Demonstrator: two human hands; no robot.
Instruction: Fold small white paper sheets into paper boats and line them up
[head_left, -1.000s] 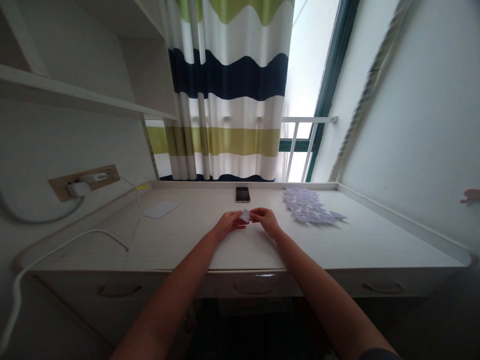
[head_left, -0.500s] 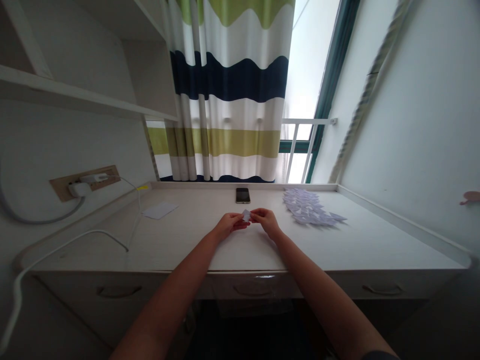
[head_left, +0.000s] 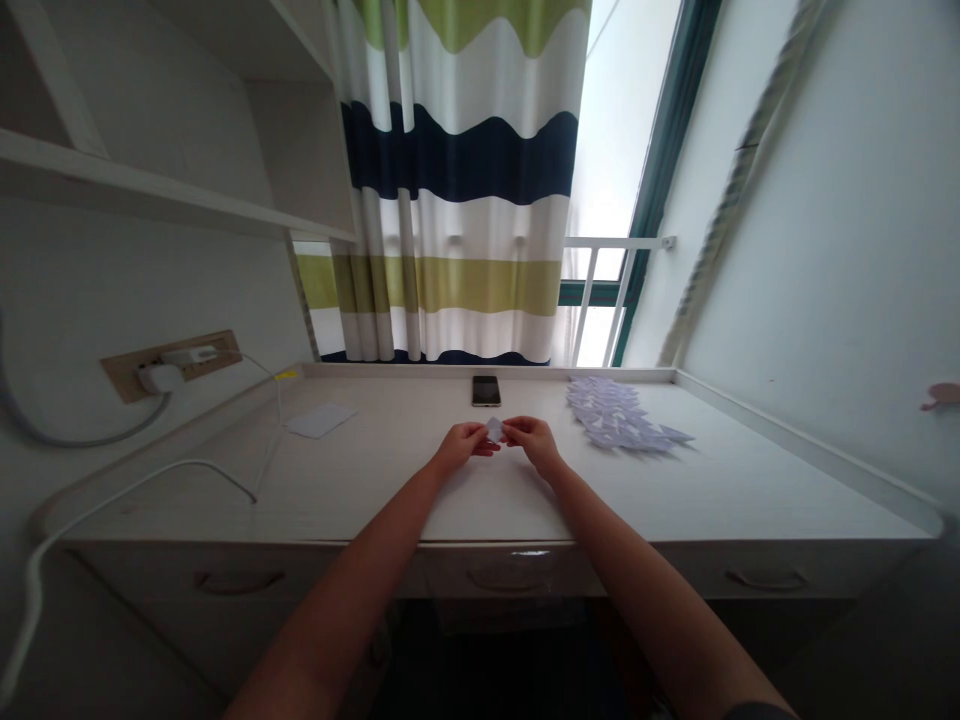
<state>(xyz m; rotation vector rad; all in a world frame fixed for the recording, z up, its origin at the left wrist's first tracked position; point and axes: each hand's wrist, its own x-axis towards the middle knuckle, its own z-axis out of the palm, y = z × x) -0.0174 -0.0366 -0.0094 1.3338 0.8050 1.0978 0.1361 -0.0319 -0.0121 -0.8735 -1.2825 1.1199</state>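
A small piece of white folded paper [head_left: 493, 430] is held between my two hands above the middle of the desk. My left hand [head_left: 463, 446] pinches its left side, thumb on top and fingers beneath. From the right, my right hand [head_left: 529, 440] grips the other side between thumb and fingers. The exact folds are too small to make out. To the right lies a spread pile of folded white paper pieces [head_left: 619, 415], pointed and overlapping. A few flat white paper sheets [head_left: 321, 420] rest on the left of the desk.
Behind my hands a dark phone [head_left: 486, 391] lies on the white desk [head_left: 480, 500]. A white cable [head_left: 150, 480] runs over the desk's left side from the wall socket [head_left: 169, 365]. A striped curtain [head_left: 465, 160] hangs behind, and a shelf [head_left: 180, 195] juts out at upper left.
The small paper has turned slightly between my fingers and sits a touch higher. Both hands have barely shifted; the pile, sheets and phone are where they were.
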